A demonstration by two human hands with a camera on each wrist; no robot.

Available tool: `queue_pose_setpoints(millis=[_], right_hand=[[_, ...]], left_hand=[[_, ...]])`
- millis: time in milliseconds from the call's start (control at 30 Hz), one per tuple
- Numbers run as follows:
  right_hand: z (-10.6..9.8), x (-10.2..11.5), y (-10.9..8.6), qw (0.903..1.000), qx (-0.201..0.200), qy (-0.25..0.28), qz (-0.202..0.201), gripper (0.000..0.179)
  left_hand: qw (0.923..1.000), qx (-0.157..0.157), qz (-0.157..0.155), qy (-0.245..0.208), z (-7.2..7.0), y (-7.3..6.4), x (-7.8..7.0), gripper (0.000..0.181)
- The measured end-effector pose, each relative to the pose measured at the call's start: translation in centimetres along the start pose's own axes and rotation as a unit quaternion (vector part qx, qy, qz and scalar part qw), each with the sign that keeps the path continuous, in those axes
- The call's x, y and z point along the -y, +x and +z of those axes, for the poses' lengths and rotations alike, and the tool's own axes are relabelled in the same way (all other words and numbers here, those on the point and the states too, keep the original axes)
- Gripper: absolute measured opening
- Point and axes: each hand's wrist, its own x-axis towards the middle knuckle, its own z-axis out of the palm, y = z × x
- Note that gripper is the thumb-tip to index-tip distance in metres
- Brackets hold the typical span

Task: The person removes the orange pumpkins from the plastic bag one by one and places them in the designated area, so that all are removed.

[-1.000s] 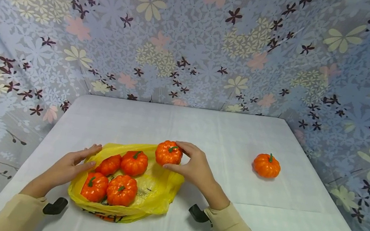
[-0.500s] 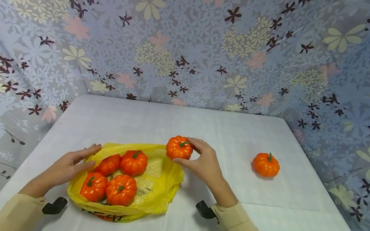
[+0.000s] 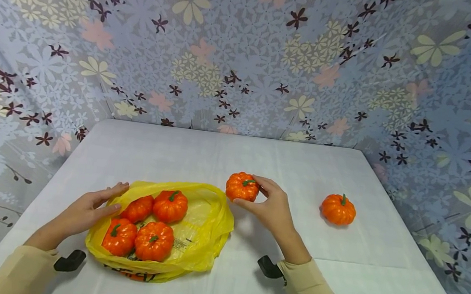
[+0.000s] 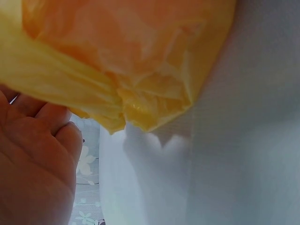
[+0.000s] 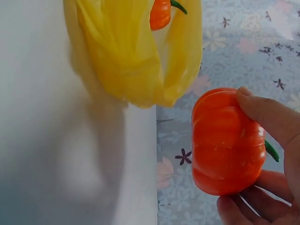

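Observation:
Between thumb and fingers, my right hand (image 3: 270,206) holds a small orange pumpkin (image 3: 242,186) with a green stem, just past the right rim of a yellow plastic bag (image 3: 201,254). The right wrist view shows this same pumpkin (image 5: 227,145) gripped, apart from the bag (image 5: 122,56). My left hand (image 3: 86,212) rests against the bag's left side, fingers fairly straight. Inside the open bag sit several pumpkins (image 3: 155,241). Seen from the left wrist, the hand (image 4: 37,154) lies beside the bag's yellow film (image 4: 154,93).
Another orange pumpkin (image 3: 338,209) stands alone on the right part of the white-covered table (image 3: 359,287). Floral fabric (image 3: 245,61) hangs behind the table and along its sides. Black wrist mounts (image 3: 69,261) stick out by both sleeves.
My right hand has carried its pumpkin rightward and slightly away, from over the bag's right part to beyond its rim. The left hand and the other pumpkins stay in place.

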Motion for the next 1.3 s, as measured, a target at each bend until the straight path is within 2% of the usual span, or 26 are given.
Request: queue_pose_setpoints(millis=[733, 967, 1300], right_hand=[[-4.3, -3.5, -0.8, 0.9966, -0.047, -0.042, 0.053, 0.077], [-5.3, -5.0, -1.0, 0.9927, -0.062, -0.064, 0.081, 0.080], [-7.0, -7.1, -1.8, 0.9864, -0.099, -0.061, 0.116, 0.077]], left_hand=[[0.9999, 0.007, -0.003, -0.006, 0.0, 0.1, -0.1, 0.057], [1.0000, 0.005, -0.002, 0.000, 0.1, 0.1, -0.2, 0.057], [1.0000, 0.003, -0.001, -0.004, 0.1, 0.0, 0.0, 0.056]])
